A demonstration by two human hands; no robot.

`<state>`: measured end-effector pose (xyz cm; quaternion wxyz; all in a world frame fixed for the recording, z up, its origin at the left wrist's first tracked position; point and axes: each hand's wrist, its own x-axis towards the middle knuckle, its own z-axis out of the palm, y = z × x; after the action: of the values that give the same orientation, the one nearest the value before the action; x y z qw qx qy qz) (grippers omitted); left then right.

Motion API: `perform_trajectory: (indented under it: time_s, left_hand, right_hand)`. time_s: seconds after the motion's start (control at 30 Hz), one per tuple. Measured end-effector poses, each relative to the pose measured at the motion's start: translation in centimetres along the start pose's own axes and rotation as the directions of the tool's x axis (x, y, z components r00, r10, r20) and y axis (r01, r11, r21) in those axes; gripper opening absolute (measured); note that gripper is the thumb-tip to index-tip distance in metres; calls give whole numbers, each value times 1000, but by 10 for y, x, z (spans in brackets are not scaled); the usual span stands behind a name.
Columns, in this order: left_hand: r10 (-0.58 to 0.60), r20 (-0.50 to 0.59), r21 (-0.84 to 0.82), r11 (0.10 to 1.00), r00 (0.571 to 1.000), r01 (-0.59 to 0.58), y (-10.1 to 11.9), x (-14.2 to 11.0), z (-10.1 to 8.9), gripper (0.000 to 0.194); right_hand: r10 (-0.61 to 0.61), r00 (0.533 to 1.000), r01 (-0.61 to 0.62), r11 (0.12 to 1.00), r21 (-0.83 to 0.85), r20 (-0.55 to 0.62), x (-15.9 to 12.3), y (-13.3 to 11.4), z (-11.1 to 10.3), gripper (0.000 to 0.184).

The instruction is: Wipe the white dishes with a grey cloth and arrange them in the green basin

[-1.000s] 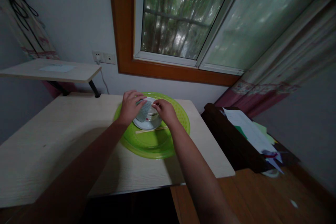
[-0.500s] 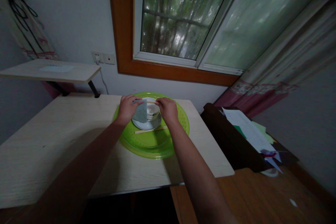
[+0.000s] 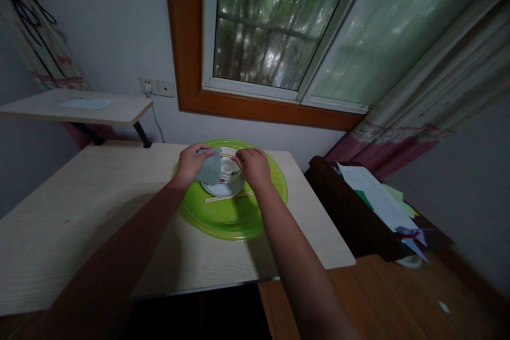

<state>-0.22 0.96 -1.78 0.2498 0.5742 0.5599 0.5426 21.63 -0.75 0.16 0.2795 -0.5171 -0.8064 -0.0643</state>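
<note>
My left hand (image 3: 191, 163) is closed on a grey-green cloth (image 3: 210, 170), which hangs down from the fingers. From the cloth's right edge a light wooden chopstick (image 3: 226, 155) reaches across to my right hand (image 3: 255, 164), whose fingertips pinch its other end. Whether it is one stick or a pair I cannot tell. Just below, white bowls (image 3: 230, 176), apparently stacked, rest on a white plate (image 3: 222, 190), partly covered by the cloth. More chopsticks (image 3: 227, 197) lie in front of the plate on a round green tray (image 3: 235, 226).
The tray stands on a pale wooden table (image 3: 131, 212). A small raised shelf (image 3: 127, 112) holds a sheet of paper (image 3: 85, 103) at the left. Behind are a wall and a window (image 3: 271, 37). Right of the table, papers (image 3: 374, 196) lie on a dark brown piece of furniture (image 3: 350, 218).
My left hand has shifted slightly left with the cloth, uncovering more of the bowls. The right hand has moved slightly left and still pinches the chopstick.
</note>
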Motion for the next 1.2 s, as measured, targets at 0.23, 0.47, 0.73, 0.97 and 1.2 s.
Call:
perform_trajectory:
  time_s: [0.23, 0.47, 0.73, 0.97, 1.2]
  left_hand:
    - [51, 45, -5, 999, 998, -51, -2, -1, 3, 18]
    - [60, -21, 0, 998, 998, -60, 2, -2, 1, 11]
    - [-54, -188, -73, 996, 981, 41, -12, 4, -7, 22]
    - [-15, -108, -58, 998, 994, 9, -5, 1, -5, 22]
    - [10, -31, -78, 997, 999, -13, -6, 1, -3, 29]
  right_hand:
    - [-37, 997, 35, 999, 33, 63, -1, -7, 7, 18]
    - [-23, 999, 18, 995, 98, 46, 0, -6, 9, 17]
    - [143, 983, -118, 971, 207, -111, -2, 6, 3, 23]
    - [149, 982, -113, 955, 273, -115, -1, 4, 8, 24]
    - [20, 999, -11, 964, 265, -30, 0, 3, 12, 23]
